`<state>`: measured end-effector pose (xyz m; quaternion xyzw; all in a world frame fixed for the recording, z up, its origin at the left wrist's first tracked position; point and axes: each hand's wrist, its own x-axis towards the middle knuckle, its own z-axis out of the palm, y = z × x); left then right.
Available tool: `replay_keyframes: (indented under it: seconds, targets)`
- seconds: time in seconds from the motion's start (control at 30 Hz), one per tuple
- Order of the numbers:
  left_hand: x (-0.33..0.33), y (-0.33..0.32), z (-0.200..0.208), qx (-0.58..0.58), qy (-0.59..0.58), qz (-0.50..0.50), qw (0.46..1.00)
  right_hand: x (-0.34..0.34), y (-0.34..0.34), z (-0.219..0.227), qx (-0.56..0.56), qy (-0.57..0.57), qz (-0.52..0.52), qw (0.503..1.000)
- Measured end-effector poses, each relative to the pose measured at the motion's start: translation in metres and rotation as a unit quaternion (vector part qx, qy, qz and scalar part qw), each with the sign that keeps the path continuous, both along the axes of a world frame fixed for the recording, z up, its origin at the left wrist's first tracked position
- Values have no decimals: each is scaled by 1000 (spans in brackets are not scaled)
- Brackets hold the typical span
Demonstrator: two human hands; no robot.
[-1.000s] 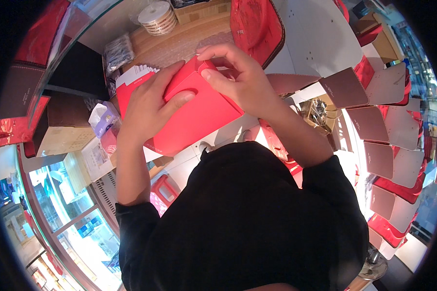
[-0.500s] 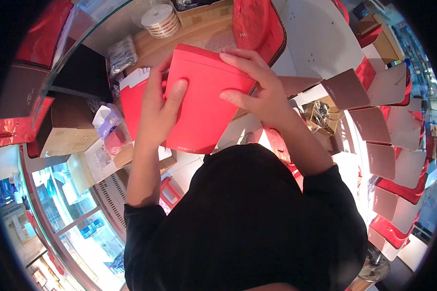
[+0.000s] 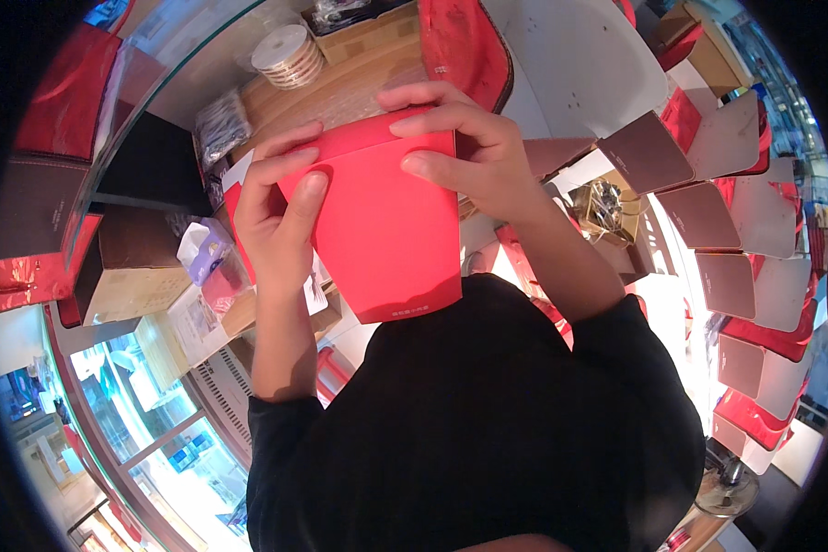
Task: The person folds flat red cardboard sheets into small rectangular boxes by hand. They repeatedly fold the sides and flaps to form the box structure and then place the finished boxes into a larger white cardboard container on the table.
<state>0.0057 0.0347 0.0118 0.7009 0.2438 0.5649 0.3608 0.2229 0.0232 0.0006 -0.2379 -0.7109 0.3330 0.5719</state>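
Two bare hands gripped a box at mid-view: smooth red card, flat-faced, crisp-edged, looking narrower at its lower end. Left hand held it at its 9 o'clock, thumb on the face; right hand held it at its 2 o'clock, thumb on the face, fingertips near the top edge. Off the box: round stacked spools at 11, wood-grained table at 12, shiny red bag at 1.
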Motion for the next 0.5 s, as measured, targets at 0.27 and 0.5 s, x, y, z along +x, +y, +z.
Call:
replay_keyframes:
  seconds: [0.27,0.5]
  targets:
    - [0,-3,3,10,25,9,1000,-5,-5,8,-23,41,-16,999]
    - [21,-24,18,-44,-15,12,999,15,-13,8,36,77,-68,994]
